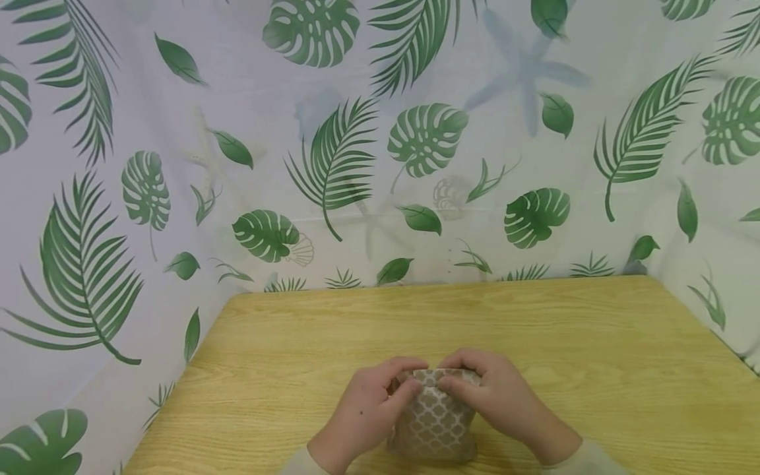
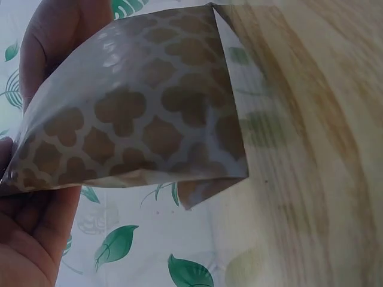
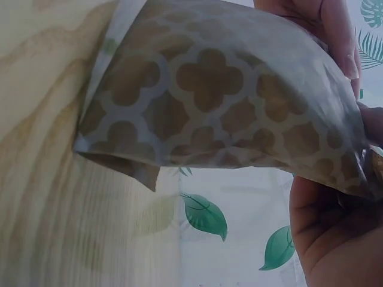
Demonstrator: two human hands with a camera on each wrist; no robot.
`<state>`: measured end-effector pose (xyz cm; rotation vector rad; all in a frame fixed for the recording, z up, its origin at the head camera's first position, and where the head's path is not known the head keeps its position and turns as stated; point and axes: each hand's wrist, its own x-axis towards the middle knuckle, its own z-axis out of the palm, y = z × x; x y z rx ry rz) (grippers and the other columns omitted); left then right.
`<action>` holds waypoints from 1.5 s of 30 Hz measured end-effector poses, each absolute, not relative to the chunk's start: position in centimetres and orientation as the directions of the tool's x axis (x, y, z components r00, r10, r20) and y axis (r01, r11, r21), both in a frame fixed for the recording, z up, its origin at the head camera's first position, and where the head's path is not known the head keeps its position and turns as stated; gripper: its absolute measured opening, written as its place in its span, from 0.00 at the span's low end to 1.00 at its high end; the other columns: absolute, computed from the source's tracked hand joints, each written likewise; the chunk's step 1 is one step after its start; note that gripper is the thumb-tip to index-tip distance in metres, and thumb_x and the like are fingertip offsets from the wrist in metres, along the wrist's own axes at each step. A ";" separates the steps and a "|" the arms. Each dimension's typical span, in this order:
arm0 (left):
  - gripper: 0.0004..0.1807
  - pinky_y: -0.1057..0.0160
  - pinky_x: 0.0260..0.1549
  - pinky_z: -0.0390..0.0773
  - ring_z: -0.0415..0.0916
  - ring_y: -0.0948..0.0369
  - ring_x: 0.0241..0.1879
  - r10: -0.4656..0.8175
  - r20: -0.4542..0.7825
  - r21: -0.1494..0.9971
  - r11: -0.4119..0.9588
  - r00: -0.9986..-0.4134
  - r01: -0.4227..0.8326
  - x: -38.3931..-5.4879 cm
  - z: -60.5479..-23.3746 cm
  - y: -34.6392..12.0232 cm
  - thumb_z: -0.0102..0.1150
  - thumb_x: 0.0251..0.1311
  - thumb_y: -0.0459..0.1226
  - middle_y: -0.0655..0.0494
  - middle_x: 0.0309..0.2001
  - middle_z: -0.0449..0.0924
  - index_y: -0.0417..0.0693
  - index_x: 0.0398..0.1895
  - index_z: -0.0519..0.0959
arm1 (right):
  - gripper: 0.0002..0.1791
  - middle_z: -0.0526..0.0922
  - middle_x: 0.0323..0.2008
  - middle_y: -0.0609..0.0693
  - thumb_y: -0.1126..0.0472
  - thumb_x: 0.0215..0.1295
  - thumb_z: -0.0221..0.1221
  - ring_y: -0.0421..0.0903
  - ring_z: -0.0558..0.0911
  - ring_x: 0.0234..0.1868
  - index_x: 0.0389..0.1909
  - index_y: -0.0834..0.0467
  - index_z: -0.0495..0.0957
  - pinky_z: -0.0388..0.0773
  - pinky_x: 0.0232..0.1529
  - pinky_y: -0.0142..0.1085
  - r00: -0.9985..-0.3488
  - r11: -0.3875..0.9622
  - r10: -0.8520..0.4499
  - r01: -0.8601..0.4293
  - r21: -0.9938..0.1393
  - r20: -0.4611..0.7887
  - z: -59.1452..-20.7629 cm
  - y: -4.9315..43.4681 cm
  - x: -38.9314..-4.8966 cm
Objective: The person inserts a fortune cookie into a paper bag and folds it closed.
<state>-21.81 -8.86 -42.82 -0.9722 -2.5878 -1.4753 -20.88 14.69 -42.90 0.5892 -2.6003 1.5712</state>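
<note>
A small bag (image 1: 436, 429) with a brown-and-white quatrefoil pattern stands upright on the wooden table, its top edge uppermost. My left hand (image 1: 371, 402) pinches the top left corner between thumb and fingers. From the other side, my right hand (image 1: 507, 396) pinches the top right part in the same way. Both wrist views show the glossy bag (image 2: 161, 113) bulging, with a folded flap at its bottom corner. In the left wrist view the left hand (image 2: 36, 239) is at the lower edge; in the right wrist view the right hand (image 3: 341, 239) is. The bag's contents are hidden.
Pale wood-grain table (image 1: 297, 330) spreads around the bag. Behind it and along both sides hangs a white cloth (image 1: 350, 264) printed with green leaves, starfish and shells. Light sleeves (image 1: 303, 464) cover both forearms.
</note>
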 end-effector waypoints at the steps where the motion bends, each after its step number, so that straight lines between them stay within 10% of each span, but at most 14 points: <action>1: 0.15 0.68 0.23 0.78 0.72 0.70 0.22 0.509 0.299 0.771 0.369 -0.807 0.518 -21.8 -42.8 -8.9 0.53 0.75 0.48 0.67 0.31 0.82 0.58 0.58 0.81 | 0.08 0.85 0.40 0.42 0.48 0.68 0.65 0.43 0.83 0.40 0.39 0.47 0.85 0.82 0.38 0.36 -0.925 0.413 -0.298 -0.349 -0.842 0.237 -43.0 14.7 -20.9; 7: 0.11 0.69 0.34 0.82 0.80 0.71 0.34 0.509 0.330 0.779 0.330 -0.795 0.534 -21.9 -42.8 -8.8 0.53 0.76 0.42 0.63 0.43 0.86 0.53 0.52 0.83 | 0.07 0.85 0.40 0.40 0.48 0.68 0.65 0.41 0.83 0.41 0.39 0.45 0.85 0.81 0.41 0.37 -0.908 0.418 -0.318 -0.391 -0.820 0.271 -43.2 14.9 -21.1; 20: 0.13 0.68 0.20 0.76 0.72 0.70 0.21 0.526 0.213 0.792 0.401 -0.823 0.461 -21.8 -42.8 -8.7 0.62 0.69 0.50 0.70 0.28 0.80 0.56 0.51 0.82 | 0.07 0.85 0.40 0.40 0.49 0.69 0.65 0.40 0.83 0.40 0.41 0.46 0.84 0.82 0.38 0.36 -0.895 0.418 -0.338 -0.421 -0.805 0.293 -43.4 15.0 -21.3; 45: 0.15 0.66 0.41 0.81 0.81 0.68 0.43 0.478 0.201 0.836 0.371 -0.855 0.405 -22.3 -43.4 -9.0 0.56 0.72 0.51 0.65 0.47 0.85 0.56 0.52 0.84 | 0.07 0.86 0.38 0.43 0.51 0.72 0.62 0.40 0.82 0.29 0.42 0.48 0.85 0.83 0.28 0.37 -0.895 0.385 -0.340 -0.414 -0.825 0.291 -44.1 15.6 -21.9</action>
